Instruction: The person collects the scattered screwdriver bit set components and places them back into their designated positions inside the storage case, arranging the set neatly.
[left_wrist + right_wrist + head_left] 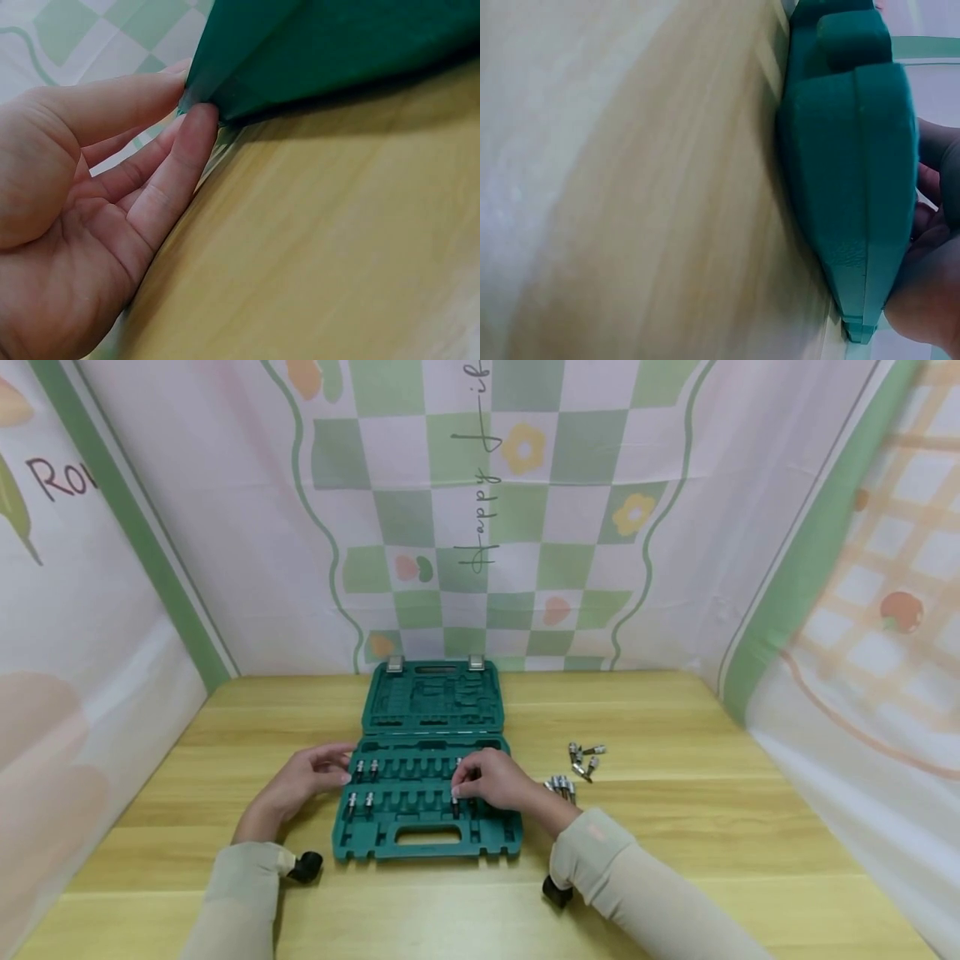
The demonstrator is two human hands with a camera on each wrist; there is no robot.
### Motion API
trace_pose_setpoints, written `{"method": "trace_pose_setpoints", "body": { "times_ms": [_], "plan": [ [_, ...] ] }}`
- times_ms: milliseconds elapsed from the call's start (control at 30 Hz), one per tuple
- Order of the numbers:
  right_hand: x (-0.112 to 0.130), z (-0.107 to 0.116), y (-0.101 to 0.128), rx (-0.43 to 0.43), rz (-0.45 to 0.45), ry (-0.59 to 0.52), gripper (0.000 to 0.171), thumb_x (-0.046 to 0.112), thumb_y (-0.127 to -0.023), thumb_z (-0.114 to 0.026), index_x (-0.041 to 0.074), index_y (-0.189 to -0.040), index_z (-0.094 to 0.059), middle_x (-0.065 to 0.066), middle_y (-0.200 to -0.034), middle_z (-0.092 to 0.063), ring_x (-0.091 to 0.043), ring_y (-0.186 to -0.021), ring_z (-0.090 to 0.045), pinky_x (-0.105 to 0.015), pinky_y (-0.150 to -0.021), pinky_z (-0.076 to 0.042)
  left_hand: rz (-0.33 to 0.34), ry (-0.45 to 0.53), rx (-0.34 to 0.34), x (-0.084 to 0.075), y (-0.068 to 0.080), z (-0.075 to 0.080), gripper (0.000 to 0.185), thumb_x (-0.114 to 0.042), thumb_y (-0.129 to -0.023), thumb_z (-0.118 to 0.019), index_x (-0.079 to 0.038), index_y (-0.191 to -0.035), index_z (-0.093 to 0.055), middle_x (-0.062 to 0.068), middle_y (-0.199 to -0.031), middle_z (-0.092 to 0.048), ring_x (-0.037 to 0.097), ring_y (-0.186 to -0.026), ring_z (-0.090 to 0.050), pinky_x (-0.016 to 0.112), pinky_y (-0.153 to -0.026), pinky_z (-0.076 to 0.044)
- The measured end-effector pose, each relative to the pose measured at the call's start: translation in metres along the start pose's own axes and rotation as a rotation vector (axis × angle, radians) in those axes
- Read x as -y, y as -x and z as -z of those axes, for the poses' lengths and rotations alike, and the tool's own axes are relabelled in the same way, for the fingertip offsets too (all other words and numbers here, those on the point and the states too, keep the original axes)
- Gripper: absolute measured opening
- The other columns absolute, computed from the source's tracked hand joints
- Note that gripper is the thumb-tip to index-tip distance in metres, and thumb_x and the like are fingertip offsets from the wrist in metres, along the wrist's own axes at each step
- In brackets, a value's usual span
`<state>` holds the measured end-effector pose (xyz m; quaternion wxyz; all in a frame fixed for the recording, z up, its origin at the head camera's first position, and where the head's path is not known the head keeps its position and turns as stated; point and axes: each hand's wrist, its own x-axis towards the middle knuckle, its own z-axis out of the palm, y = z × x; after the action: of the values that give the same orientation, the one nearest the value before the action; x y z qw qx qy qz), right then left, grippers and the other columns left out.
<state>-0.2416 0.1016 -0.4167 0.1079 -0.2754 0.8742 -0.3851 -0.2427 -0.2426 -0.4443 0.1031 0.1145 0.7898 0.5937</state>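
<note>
Four bits (362, 785) seated at case (427, 843) left end, mid-desk (675, 860); most slots vacant. Right hand (491, 781) pinching fifth bit (454, 800) into slot. Left hand (303, 779), fingers straight, touching case edge. Loose bits (573, 768) near case's right edge.

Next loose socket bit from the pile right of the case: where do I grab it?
Take a bit in the nearer cluster, where they seem to stand upright. Come from above with the right hand, pinching the shank near the top. The scattered bits lie flat.
</note>
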Motion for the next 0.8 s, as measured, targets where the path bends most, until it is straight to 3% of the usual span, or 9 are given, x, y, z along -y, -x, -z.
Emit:
{"method": "trace_pose_setpoints", "body": {
  "times_ms": [800],
  "plan": [
    [0.0061,-0.0010,-0.0010,0.001,-0.014,0.000,0.010,0.008,-0.089,-0.071,0.013,-0.081,-0.069,0.005,-0.073,-0.061,-0.013,-0.067,-0.054,-0.030,-0.061,-0.046,0.002,0.021,0.007,0.0030,-0.0021,0.0009,0.053,0.000,-0.090,-0.066,0.002,-0.140,-0.047,0.021,-0.119,-0.054,0.027,-0.100,-0.056,0.031,-0.083,-0.054]
  ]
}}
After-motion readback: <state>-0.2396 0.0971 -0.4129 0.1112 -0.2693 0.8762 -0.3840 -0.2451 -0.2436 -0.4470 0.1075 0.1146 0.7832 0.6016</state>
